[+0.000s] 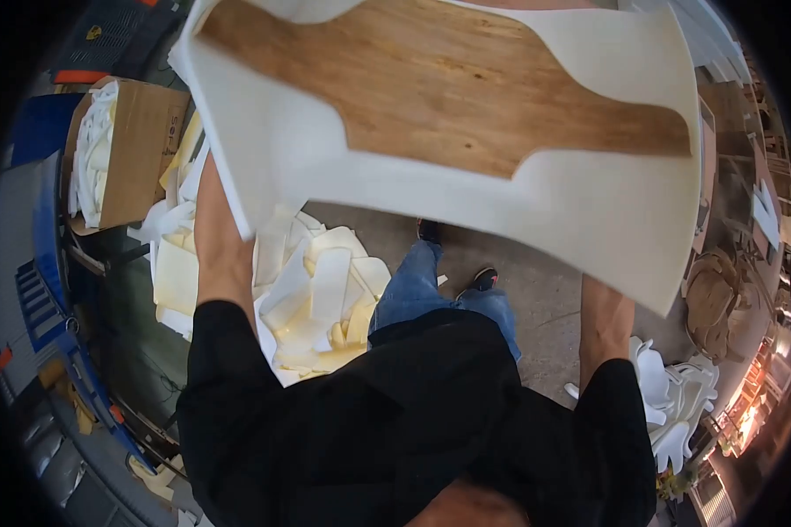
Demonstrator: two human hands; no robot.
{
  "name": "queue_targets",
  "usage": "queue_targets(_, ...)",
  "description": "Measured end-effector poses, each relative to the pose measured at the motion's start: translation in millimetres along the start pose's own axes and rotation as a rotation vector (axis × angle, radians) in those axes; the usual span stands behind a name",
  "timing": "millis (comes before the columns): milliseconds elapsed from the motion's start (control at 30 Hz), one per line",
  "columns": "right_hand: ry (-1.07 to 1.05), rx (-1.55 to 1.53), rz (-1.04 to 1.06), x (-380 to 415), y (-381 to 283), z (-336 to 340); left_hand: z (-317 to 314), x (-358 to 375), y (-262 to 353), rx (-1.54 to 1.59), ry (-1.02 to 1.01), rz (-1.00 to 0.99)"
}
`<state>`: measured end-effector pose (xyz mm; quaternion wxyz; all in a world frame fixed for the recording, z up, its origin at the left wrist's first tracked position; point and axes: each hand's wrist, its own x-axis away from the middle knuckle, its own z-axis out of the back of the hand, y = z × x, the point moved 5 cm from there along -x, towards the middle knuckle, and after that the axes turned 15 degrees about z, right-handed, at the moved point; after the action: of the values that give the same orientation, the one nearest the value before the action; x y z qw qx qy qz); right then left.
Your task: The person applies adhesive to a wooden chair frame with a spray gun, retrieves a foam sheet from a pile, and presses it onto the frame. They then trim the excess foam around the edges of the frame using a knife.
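Observation:
A shaped wooden board [448, 79] lies against a larger white foam sheet [606, 189], which curves out past the wood on several sides. The piece is held up across the top of the head view, tilted and slightly blurred. My left forearm [224, 250] rises to its left side, and the hand is hidden behind the foam. On the other side my right forearm [606, 323] goes up behind the lower right part, with that hand hidden too. Both arms bear the piece up, away from my body.
A heap of white and yellowish foam offcuts [330, 285] lies to the left of my legs. Beyond it stands a cardboard box [141, 154] filled with foam pieces. More white scraps [677, 386] lie at right, below a stack of brown shaped boards [712, 294].

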<state>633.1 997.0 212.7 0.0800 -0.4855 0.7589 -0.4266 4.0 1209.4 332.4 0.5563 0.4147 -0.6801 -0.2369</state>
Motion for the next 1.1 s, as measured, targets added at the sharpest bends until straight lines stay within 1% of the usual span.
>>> queue_targets(133, 0.007, 0.107, -0.022, 28.0, 18.5, 12.7, 30.3, 2.9, -20.7, 0.034, 0.076, 0.015)
queue_targets(267, 0.008, 0.260, 0.060, 87.7, 19.2, 18.1, 50.7, -0.3, -46.0, 0.079, 0.073, 0.040)
queue_targets(300, -0.017, 0.303, 0.075, 102.6, 17.6, 18.7, 46.5, 6.2, -56.7, 0.099, 0.086, 0.063)
queue_targets(333, -0.062, 0.371, 0.095, 114.2, 12.4, 14.6, 55.3, 20.7, -63.2, 0.124, 0.097, 0.045)
queue_targets(400, -0.217, 0.537, 0.144, 137.4, 3.1, 5.0, 73.4, 48.0, -82.3, 0.182, 0.153, 0.042)
queue_targets(433, -0.287, 0.647, 0.198, 146.2, -2.9, 4.4, 84.4, 61.4, -87.0, 0.193, 0.188, 0.031)
queue_targets(467, -0.309, 0.761, 0.275, 148.0, -14.9, 12.4, 94.2, 74.6, -97.2, 0.216, 0.217, 0.034)
queue_targets(533, -0.111, 0.947, 0.408, 146.4, -47.3, 56.0, 107.1, 104.9, -113.0, 0.250, 0.278, 0.011)
queue_targets(600, 0.382, 0.935, 0.433, 148.3, -89.0, 130.7, 113.8, 132.0, -139.6, 0.286, 0.345, 0.000)
queue_targets(667, 0.628, 1.137, 0.659, 131.4, -130.5, 236.4, 115.1, 159.5, -180.1, 0.316, 0.426, 0.013)
queue_targets(733, 0.716, 1.570, 0.676, 109.4, -175.4, 300.7, 117.1, 198.8, -242.1, 0.342, 0.524, 0.068)
queue_targets(800, 0.598, 1.749, 0.643, 75.9, -207.7, 326.1, 113.8, 249.6, -316.7, 0.333, 0.621, 0.189)
queue_targets(867, 0.500, 2.029, 0.451, 35.3, -226.6, 338.9, 125.3, 294.0, -394.3, 0.163, 0.562, 0.354)
queue_targets(900, 0.416, 2.136, 0.361, 17.8, -228.7, 350.5, 113.2, 322.8, -418.0, 0.027, 0.585, 0.388)
queue_targets(933, 0.389, 2.171, 0.318, 16.4, -234.3, 341.4, 99.4, 353.0, -440.0, -0.111, 0.607, 0.426)
queue_targets(1000, 0.349, 2.054, 0.215, 11.7, -232.7, 346.0, 84.6, 390.5, -478.3, -0.221, 0.598, 0.563)
queue_targets(1033, 0.332, 2.044, 0.217, 13.7, -226.7, 347.8, 78.5, 404.7, -492.4, -0.237, 0.630, 0.609)
queue_targets(1100, 0.232, 2.098, 0.326, 28.4, -213.7, 343.7, 62.6, 420.9, -514.7, -0.220, 0.675, 0.675)
